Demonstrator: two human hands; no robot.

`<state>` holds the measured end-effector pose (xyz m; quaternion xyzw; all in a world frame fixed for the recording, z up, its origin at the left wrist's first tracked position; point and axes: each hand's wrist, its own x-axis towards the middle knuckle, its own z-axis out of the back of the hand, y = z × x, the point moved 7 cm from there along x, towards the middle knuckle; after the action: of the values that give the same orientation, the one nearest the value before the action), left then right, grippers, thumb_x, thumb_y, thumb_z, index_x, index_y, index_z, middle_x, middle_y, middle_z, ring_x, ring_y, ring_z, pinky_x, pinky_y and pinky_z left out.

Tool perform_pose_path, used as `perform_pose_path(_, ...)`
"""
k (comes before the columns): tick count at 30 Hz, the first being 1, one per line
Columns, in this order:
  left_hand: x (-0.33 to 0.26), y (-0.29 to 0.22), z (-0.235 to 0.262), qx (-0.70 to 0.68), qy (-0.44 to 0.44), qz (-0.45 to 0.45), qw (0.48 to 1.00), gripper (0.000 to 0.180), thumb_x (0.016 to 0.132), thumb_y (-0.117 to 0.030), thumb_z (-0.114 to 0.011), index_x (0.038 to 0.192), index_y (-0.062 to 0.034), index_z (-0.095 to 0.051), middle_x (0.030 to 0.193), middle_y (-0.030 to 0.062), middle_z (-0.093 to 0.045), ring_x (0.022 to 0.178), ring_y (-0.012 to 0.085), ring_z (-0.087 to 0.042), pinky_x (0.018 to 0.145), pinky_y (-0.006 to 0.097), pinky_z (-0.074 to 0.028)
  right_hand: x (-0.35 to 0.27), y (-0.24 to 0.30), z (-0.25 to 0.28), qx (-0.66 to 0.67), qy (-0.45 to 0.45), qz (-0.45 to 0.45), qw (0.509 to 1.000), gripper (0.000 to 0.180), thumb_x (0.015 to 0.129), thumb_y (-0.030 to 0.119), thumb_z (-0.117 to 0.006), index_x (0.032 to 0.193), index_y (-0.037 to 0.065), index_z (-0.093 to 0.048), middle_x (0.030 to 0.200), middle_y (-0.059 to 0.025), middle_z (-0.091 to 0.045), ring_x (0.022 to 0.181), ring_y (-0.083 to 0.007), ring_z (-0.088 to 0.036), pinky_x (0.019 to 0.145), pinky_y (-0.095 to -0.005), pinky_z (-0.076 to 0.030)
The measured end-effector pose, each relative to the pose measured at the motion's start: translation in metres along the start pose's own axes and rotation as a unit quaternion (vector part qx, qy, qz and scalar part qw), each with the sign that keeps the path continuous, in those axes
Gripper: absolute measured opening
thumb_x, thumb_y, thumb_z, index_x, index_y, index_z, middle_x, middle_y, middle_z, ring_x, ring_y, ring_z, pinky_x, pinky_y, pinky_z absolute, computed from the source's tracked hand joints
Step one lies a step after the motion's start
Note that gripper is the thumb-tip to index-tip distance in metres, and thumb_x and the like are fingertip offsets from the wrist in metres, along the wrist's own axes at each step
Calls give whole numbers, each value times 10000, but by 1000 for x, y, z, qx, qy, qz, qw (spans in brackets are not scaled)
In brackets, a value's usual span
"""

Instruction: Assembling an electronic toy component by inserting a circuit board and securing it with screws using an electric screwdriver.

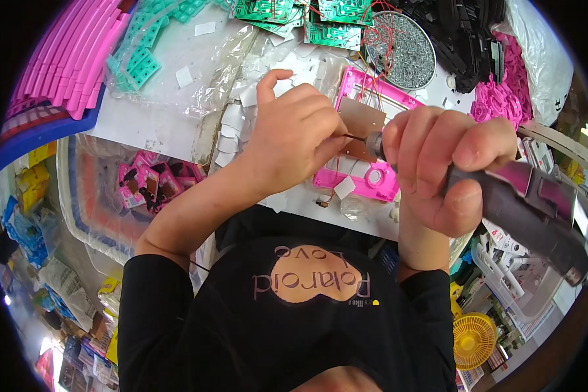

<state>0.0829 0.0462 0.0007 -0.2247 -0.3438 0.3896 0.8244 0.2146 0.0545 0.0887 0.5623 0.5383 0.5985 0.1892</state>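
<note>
My right hand (pixel 438 157) is wrapped around a dark cordless screwdriver (pixel 529 209), its thin bit pointing left. Close to the bit's tip, the thumb and forefinger of my left hand (pixel 294 130) are pinched together. Whatever lies between those fingertips is too small to make out; the little finger sticks up. Under the bit is a brown circuit board (pixel 364 117), copper side down or plain side up, I cannot tell which. It lies on a pink plastic housing (pixel 389 183), with thin red wires rising at its far side.
A round tray of small metal screws (pixel 408 55) stands beyond the housing, beside green circuit boards (pixel 333 34). Black plastic parts (pixel 467 39) and pink pieces (pixel 503 95) are heaped far right. Pink strips (pixel 65 52) fill a blue crate at left; a plastic-lined bin (pixel 78 189) sits below.
</note>
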Motion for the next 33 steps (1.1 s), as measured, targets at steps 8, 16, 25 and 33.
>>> perform_pose_path(8,-14,20,34,25,-96,53,994,556,683,-232,-856,1157,-80,-607,1126,71,-638,1019,260,-586,978,434,-332,4,-35,15,-83,-28,11,996,159,984,154,-602,1037,92,-465,651,-14,-475,553,-127,-455,548,-322,-420)
perform_pose_path(16,-45,3,19,-54,13,30,998,276,759,-145,-806,989,-70,-673,831,83,-668,754,273,-638,694,378,-464,2,-43,5,-138,-29,-7,990,235,950,107,-659,936,92,-425,637,-29,-503,514,-121,-455,539,-326,-436)
perform_pose_path(25,-80,-31,-37,-216,225,174,934,210,847,-207,-780,974,-46,-734,601,100,-606,498,245,-592,504,355,-449,4,-27,30,-3,-27,53,998,363,927,167,-689,1199,37,-487,737,-66,-557,565,-152,-499,560,-359,-441)
perform_pose_path(33,-70,-22,-9,-294,192,265,898,135,877,-177,-683,844,-47,-672,618,97,-604,517,207,-583,539,334,-456,-76,102,39,-444,-180,253,840,644,840,120,-743,1380,29,-404,1257,-182,-553,1159,-324,-557,979,-513,-499)
